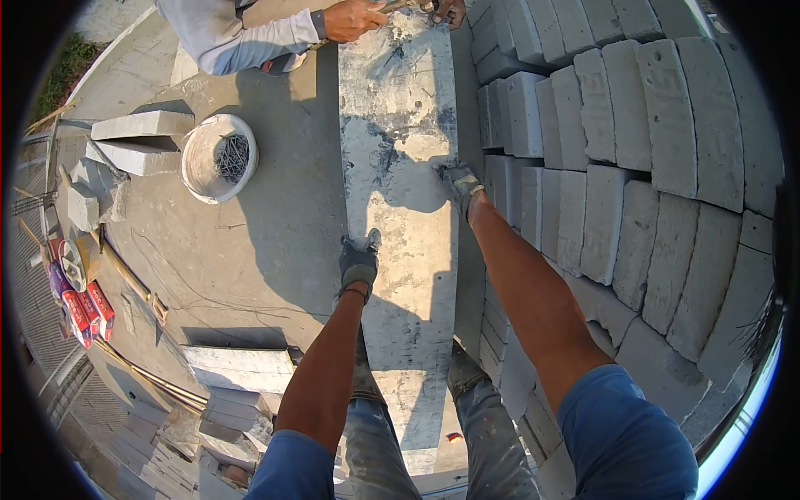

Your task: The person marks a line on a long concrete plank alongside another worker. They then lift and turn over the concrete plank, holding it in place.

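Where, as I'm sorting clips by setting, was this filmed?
Likely a building site: stacked grey blocks stand on the right, a bucket holds what look like nails, and a long board is stained and scuffed.

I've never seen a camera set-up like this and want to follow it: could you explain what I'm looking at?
There is no machine here, just one picture from a camera on a person's head, looking down. Their left hand and right hand, which look gloved, appear to hold opposite long edges of a stained board. At its far end are a co-worker's hands. On the floor to the left sits a bucket holding thin nail-like pieces; pale blocks are stacked to the right.
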